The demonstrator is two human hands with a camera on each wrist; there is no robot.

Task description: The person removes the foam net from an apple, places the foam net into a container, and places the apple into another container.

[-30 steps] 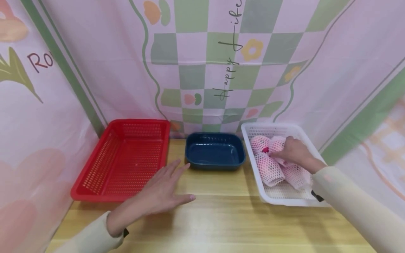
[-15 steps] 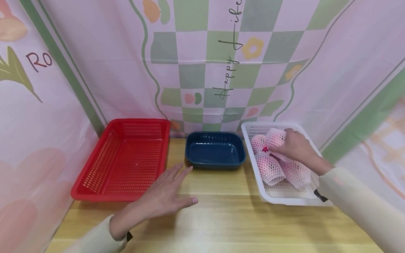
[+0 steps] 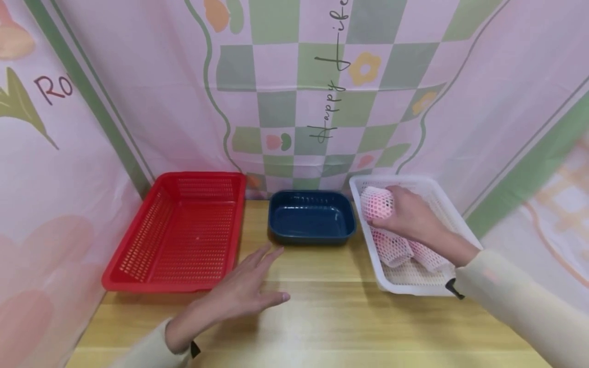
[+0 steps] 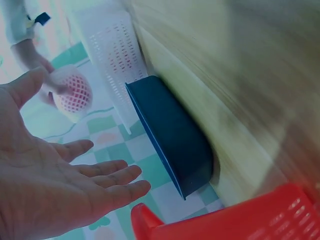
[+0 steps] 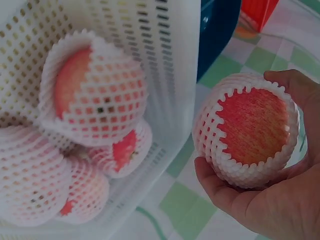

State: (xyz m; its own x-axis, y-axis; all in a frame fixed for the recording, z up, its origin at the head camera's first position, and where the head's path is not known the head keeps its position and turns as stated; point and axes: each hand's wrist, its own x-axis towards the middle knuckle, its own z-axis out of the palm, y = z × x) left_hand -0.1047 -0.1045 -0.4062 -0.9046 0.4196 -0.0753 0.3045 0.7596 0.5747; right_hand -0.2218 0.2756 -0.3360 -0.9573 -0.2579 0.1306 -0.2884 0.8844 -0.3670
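Your wood-grained table (image 3: 331,327) backs onto a pastel, checked curtain (image 3: 175,76); a red basket (image 3: 198,237) stands at your left, a white basket (image 3: 414,291) at your right, and a blue dish (image 3: 308,222) between them; sleeved apples (image 5: 95,95) lie in the white basket; your right hand (image 3: 410,215) grips a net-sleeved apple (image 5: 255,125), held up near that basket's far left corner; your left hand (image 3: 241,289) spreads its fingers, holding nothing, beside the red basket's near right corner.

Red apple (image 5: 255,127), white foam net (image 5: 208,132) around, held in right-hand fingers (image 5: 220,189).
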